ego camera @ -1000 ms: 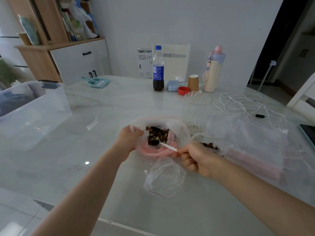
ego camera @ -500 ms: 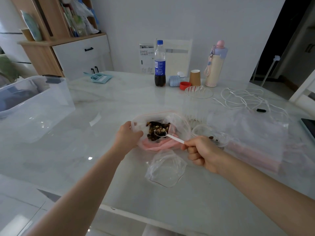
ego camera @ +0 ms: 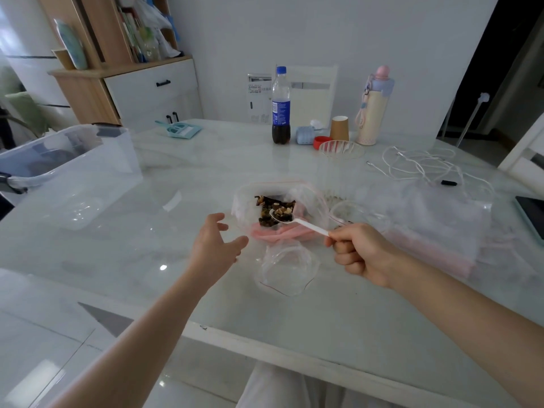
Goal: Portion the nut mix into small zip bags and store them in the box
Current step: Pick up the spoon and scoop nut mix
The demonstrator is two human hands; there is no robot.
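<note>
Holding a loaded spoon [ego camera: 282, 216] in my right hand [ego camera: 357, 251] over the nut mix bag [ego camera: 279, 206] | left hand [ego camera: 216, 241] wide, empty | risk: small zip bag [ego camera: 287, 267] lies limp on the bench [ego camera: 206, 172], nuts may spill beside its mouth

Hardly any writing can be read here. The cola bottle [ego camera: 281, 105] at the far side of the table carries a blue label with fine white print running down it, too small and blurred to make out; no brand name on it is legible. Behind the bottle, a white sheet [ego camera: 259, 99] leaning against the wall shows rows of small dark print and some little symbols, and these are also too blurred to read. The paper cup [ego camera: 339, 128], the pale flask [ego camera: 372, 106] with the pink cap and the bags on the table show no letters or numbers that can be made out
</note>
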